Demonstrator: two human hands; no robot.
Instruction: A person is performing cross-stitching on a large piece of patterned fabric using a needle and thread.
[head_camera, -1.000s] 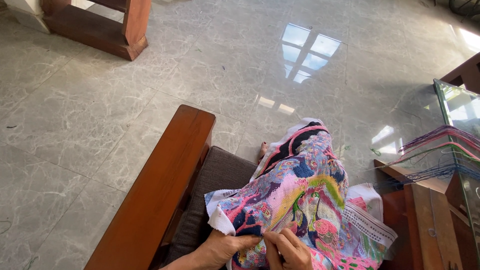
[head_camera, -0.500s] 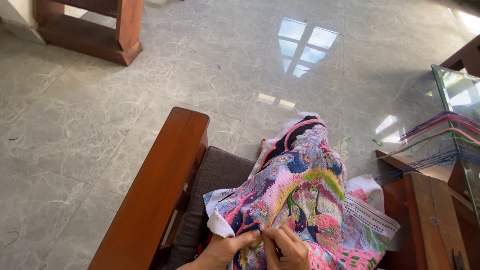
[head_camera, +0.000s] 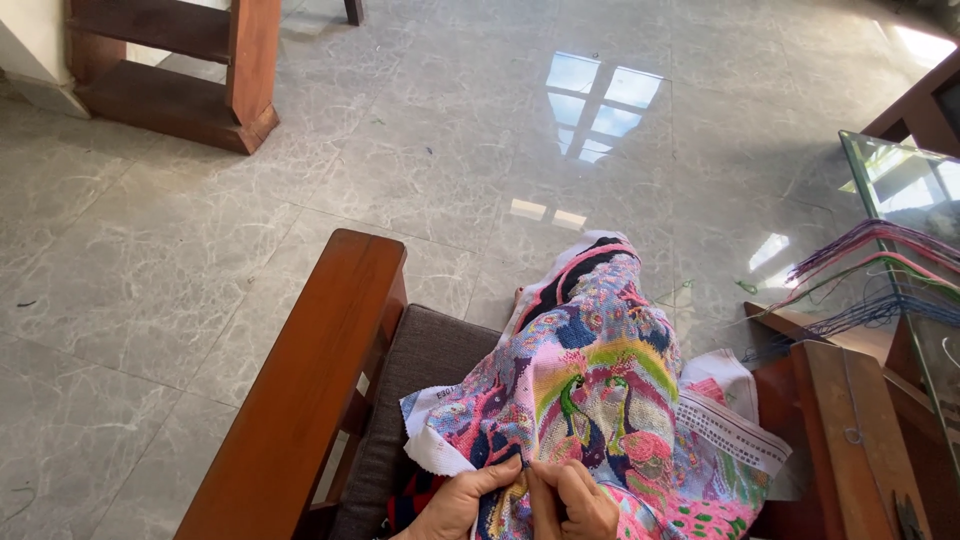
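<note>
On the person's lap beside the wooden armrest, the mostly stitched, multicoloured cross-stitch cloth has both left hand and right hand pinching its near edge, white margins unfilled.

The embroidered cloth lay over the person's lap, on the seat cushion. The wooden armrest ran at its nine o'clock; the glass table (threads draped on it) stood at three o'clock, a wooden stand at eleven.
</note>
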